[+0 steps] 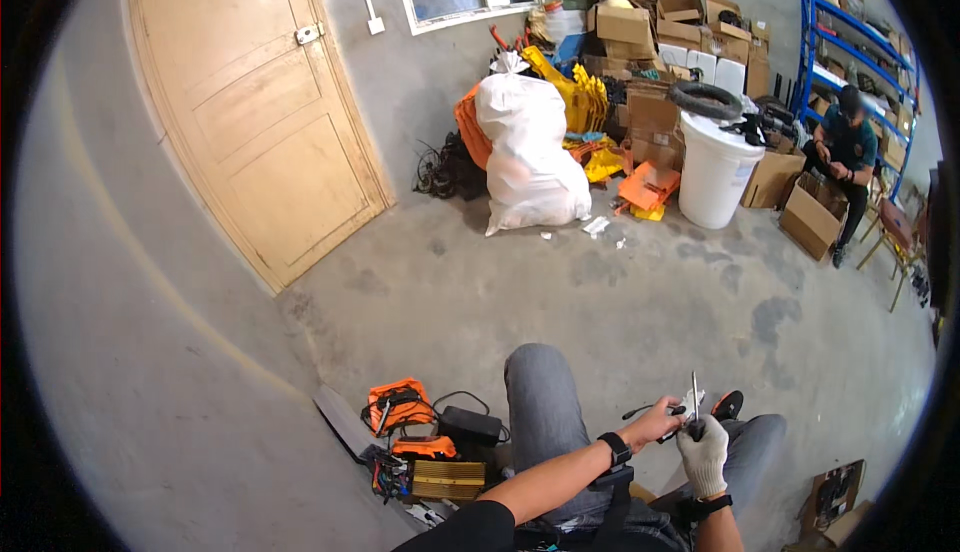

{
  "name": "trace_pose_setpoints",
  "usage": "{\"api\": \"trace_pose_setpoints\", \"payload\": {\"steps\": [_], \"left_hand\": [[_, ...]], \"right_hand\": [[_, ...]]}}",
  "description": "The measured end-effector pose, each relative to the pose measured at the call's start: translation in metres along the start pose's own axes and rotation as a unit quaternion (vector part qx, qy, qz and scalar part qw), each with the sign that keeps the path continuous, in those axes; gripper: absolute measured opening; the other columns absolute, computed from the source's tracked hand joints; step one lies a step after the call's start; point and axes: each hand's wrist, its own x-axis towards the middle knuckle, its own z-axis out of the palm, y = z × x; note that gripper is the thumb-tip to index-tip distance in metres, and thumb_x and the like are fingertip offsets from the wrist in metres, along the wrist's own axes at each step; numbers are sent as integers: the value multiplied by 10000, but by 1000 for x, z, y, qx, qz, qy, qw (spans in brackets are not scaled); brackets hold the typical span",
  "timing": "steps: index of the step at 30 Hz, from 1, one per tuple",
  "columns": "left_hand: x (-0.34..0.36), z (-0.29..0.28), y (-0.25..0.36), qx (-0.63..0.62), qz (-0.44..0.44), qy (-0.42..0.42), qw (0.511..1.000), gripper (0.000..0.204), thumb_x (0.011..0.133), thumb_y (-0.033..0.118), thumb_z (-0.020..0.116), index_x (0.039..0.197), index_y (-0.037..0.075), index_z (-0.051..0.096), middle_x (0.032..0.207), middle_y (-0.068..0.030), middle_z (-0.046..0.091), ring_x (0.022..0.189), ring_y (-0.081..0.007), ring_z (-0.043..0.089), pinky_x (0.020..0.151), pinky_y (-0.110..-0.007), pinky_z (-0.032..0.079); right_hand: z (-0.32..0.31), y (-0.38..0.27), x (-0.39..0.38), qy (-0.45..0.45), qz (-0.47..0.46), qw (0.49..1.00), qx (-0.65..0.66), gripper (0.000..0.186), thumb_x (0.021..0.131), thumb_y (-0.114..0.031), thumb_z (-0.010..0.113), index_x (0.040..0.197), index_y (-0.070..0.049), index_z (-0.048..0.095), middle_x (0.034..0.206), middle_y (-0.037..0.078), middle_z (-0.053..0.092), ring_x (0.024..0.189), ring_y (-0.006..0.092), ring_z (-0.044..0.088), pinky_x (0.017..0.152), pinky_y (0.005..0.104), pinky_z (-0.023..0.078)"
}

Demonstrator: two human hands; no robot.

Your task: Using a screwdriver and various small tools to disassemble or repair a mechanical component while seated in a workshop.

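Above my lap, my bare left hand (655, 424) is closed on a small part (679, 411) with a short dark cable; its exact kind is too small to tell. Right beside it, my right hand (704, 455), in a white knit glove, is wrapped round a screwdriver (694, 388). The metal shaft points up and away from me, and the dark handle is mostly hidden by the glove. Something pale and silvery shows between the two hands, too small to make out. Both wrists carry dark bands.
Left of my knee lie orange tool cases (398, 405), a black power adapter (470, 426) and a gold finned metal box (448, 480). Farther off stand a white sack (530, 152), a white bin (712, 177) and stacked cartons. At far right a person (848, 147) sits by an open carton (813, 215).
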Motion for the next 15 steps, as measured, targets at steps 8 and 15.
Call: {"api": "trace_pose_setpoints", "payload": {"steps": [8,15], "left_hand": [[13,-1,-12,-28,37,0,999,566,968,273,637,1425,63,379,1164,-86,597,1016,-136,564,849,-289,449],[4,13,-4,-32,-122,-69,990,504,963,307,587,1401,120,421,1121,-24,622,961,-132,565,795,-287,426]], "right_hand": [[0,-5,5,-60,159,973,157,189,755,-107,730,835,16,609,673,136,614,618,254,616,605,375,480],[-16,1,-8,-6,-130,984,-119,195,705,-61,704,849,-27,577,784,179,581,718,411,604,632,486,485]]}}
